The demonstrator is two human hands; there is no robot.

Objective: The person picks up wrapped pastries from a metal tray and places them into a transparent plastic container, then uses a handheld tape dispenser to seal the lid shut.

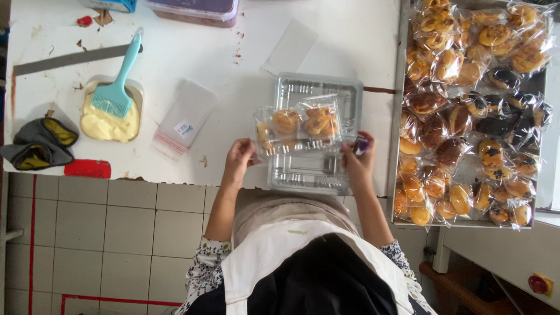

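At the middle of the frame, an open clear plastic clamshell box (318, 137) lies on the white tabletop (233, 76), with wrapped golden pastries (303, 123) resting across it. The left hand (239, 160) curls against the box's left edge. The right hand (359, 158) grips the right edge, pinching a small dark object (361, 144). Along the right side sits a metal tray (398, 116) heaped with bagged buns. At upper left, a teal silicone brush (119, 87) rests in a tub of pale yellow cream (108, 123).
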